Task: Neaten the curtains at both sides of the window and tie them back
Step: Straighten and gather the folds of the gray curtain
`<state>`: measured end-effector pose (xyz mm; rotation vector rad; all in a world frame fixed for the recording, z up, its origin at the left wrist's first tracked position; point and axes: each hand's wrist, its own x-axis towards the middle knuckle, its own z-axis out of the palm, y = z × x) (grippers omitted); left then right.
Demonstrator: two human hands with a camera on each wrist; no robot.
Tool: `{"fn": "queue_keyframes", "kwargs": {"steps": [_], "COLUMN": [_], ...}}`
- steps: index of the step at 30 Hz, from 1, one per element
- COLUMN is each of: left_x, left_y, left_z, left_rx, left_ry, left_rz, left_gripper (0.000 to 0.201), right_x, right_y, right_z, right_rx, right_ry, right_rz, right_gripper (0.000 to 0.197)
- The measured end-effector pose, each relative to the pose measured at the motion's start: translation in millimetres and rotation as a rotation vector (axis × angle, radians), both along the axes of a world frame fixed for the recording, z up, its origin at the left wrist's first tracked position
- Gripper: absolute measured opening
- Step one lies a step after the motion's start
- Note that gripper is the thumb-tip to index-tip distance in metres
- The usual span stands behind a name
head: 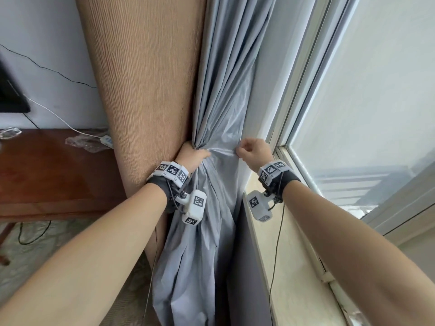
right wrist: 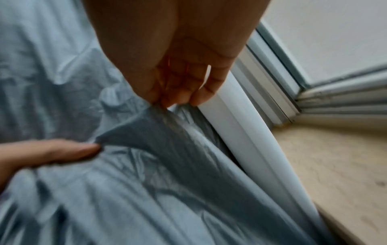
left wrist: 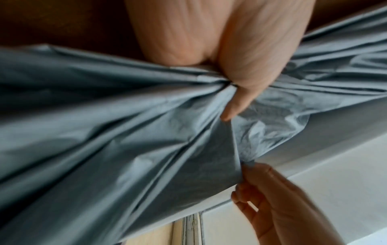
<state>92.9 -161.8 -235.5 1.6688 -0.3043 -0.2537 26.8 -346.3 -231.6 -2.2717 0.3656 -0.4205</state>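
A grey lining curtain (head: 223,95) hangs beside a tan ribbed curtain (head: 146,74) at the window's left side. My left hand (head: 191,156) grips the gathered grey folds at waist height, its thumb (left wrist: 234,106) laid across the bunch. My right hand (head: 253,151) pinches the grey curtain's free edge (right wrist: 159,107) close to the window frame, and the cloth stretches taut between the two hands. In the left wrist view my right hand (left wrist: 278,199) shows at the lower right, pinching that edge. No tie-back is visible in any view.
A white window frame (head: 303,95) and a pale stone sill (head: 289,267) lie to the right. A dark wooden desk (head: 47,175) with crumpled plastic (head: 84,143) and a white cable stands to the left. A thin wire runs along the wall.
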Motion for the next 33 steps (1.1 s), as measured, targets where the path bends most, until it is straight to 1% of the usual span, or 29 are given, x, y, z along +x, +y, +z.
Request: {"fn": "queue_keyframes", "kwargs": {"steps": [2, 3, 6, 7, 8, 10, 11, 12, 13, 14, 16, 17, 18, 20, 22, 23, 24, 25, 26, 28, 29, 30, 31, 33], "left_x": [-3, -4, -13, -18, -21, -31, -35, -37, -38, -36, -31, -30, -26, -21, -15, -17, -15, -14, -13, -15, -19, -18, -19, -16], "left_y": [-7, -11, -21, -23, -25, -22, -20, -17, -14, -13, -13, -13, -14, -12, -7, -2, 1, 5, 7, 9, 11, 11, 12, 14], "left_z": [-2, -3, -8, -8, -8, -4, -2, 0, 2, 1, -1, 0, -2, 0, 2, 6, 7, 8, 7, 12, 17, 18, 21, 18], "left_rx": [0.019, 0.033, 0.068, 0.070, 0.057, 0.037, 0.043, 0.046, 0.059, 0.043, 0.030, 0.046, 0.056, 0.089, 0.139, 0.140, 0.131, 0.127, 0.115, 0.105, 0.113, 0.122, 0.128, 0.120], "left_ry": [-0.095, -0.121, -0.130, -0.121, -0.115, -0.123, -0.130, -0.123, -0.106, -0.085, -0.065, -0.066, -0.063, -0.045, -0.007, 0.029, 0.040, 0.082, 0.136, 0.250, 0.297, 0.323, 0.334, 0.320], "left_rz": [0.116, 0.168, 0.216, 0.183, 0.114, -0.127, -0.249, -0.333, -0.361, -0.344, -0.204, -0.125, -0.053, 0.013, 0.004, -0.019, -0.032, -0.051, -0.067, -0.115, -0.149, -0.181, -0.208, -0.234], "left_gripper": [0.027, 0.029, 0.036, 0.038, 0.039, 0.041, 0.040, 0.041, 0.039, 0.033, 0.024, 0.021, 0.018, 0.009, 0.019, 0.013, 0.015, 0.028, 0.031, 0.015, 0.011, 0.011, 0.021, 0.052], "right_x": [-10, -15, -27, -29, -31, -34, -35, -36, -37, -37, -39, -39, -38, -34, -28, -26, -22, -19, -16, -9, -6, -4, -2, 1], "right_y": [9, 14, 28, 31, 33, 36, 36, 36, 36, 34, 31, 30, 27, 19, 9, 6, 2, -1, -3, -4, -3, -2, 1, 3], "right_z": [5, 9, 19, 21, 22, 23, 24, 26, 28, 28, 28, 27, 24, 15, 5, 1, -3, -6, -8, -9, -8, -8, -7, -6], "right_rx": [-0.110, -0.152, -0.234, -0.245, -0.249, -0.247, -0.225, -0.175, -0.101, -0.019, 0.116, 0.176, 0.235, 0.279, 0.250, 0.250, 0.269, 0.302, 0.331, 0.372, 0.417, 0.476, 0.528, 0.554], "right_ry": [-0.042, -0.053, -0.054, -0.062, -0.072, -0.053, -0.029, 0.005, 0.044, 0.085, 0.154, 0.159, 0.137, 0.087, 0.112, 0.139, 0.168, 0.191, 0.200, 0.183, 0.170, 0.168, 0.174, 0.192], "right_rz": [0.024, 0.064, 0.171, 0.182, 0.188, 0.201, 0.212, 0.225, 0.243, 0.269, 0.339, 0.353, 0.339, 0.219, 0.122, 0.111, 0.116, 0.138, 0.172, 0.253, 0.302, 0.352, 0.385, 0.378], "right_gripper": [0.009, 0.007, 0.008, 0.007, 0.005, 0.006, 0.009, 0.012, 0.016, 0.019, 0.024, 0.026, 0.027, 0.028, 0.028, 0.030, 0.035, 0.045, 0.059, 0.088, 0.098, 0.102, 0.098, 0.077]}}
